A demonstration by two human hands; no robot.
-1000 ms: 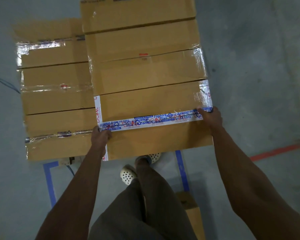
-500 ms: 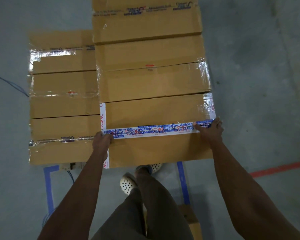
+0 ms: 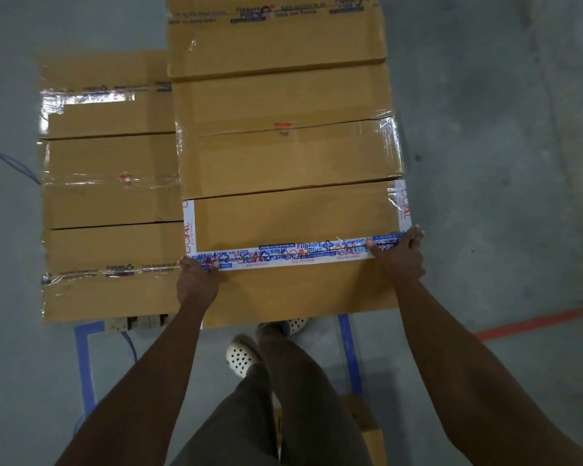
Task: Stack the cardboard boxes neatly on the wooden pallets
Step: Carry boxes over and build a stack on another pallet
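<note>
Head view, looking straight down. Placing step, probably near its end: front box (image 3: 293, 223) at frame centre, nearest of a taller row of three, held at both ends of its printed tape strip (image 3: 283, 255). Left hand (image 3: 197, 284) clamped on the left edge, thumb on top. Right hand (image 3: 398, 260) wrapped over the right edge, thumb on the tape. Above it in the frame, middle box (image 3: 286, 159) and far box (image 3: 273, 38), edge to edge with no visible gap. Left of frame, lower stack (image 3: 111, 183), just beside the taller row. Pallet (image 3: 138, 322) barely showing under the lower stack's near edge, lower left. Cannot tell whether fully seated or hovering just above the layer beneath.

Next, as a guess: slide flush against the middle box, square the sides with the row, then release both hands. Calls for an even push from both ends to avoid skew. Spare box (image 3: 367, 428) on the floor at bottom of frame, likely next to lift.
</note>
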